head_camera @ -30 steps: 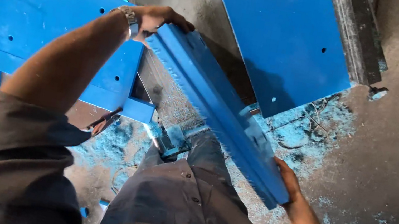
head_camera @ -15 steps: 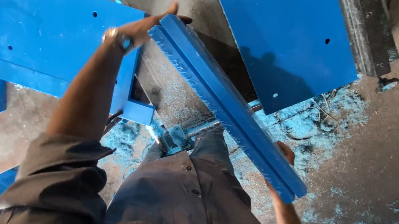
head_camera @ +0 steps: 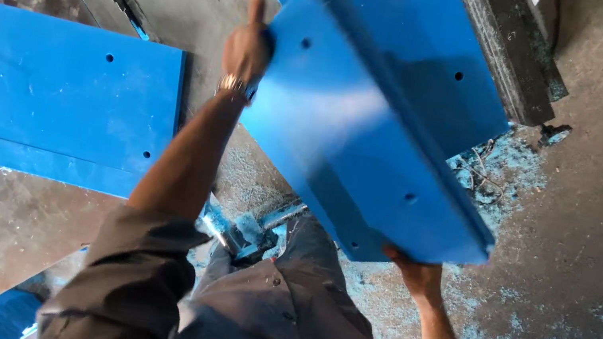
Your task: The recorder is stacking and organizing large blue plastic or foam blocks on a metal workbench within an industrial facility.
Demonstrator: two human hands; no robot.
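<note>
So the person's got a long blue-painted flat metal panel with bolt holes held up off the floor, long axis running diagonally. Left hand clamps the far end, right hand grips the near corner, fingers curled under.

Left arm: extended up and away from the body, forearm bare below a rolled grey sleeve, a metal watch band at the wrist. Left hand: raised, fingers pointing upward, palm pressed against an edge of what it holds. Right arm: bare forearm rising from the lower frame, wrist bent back. Right hand: low, fingers curled under a held edge, partly hidden; grip closed.
</note>
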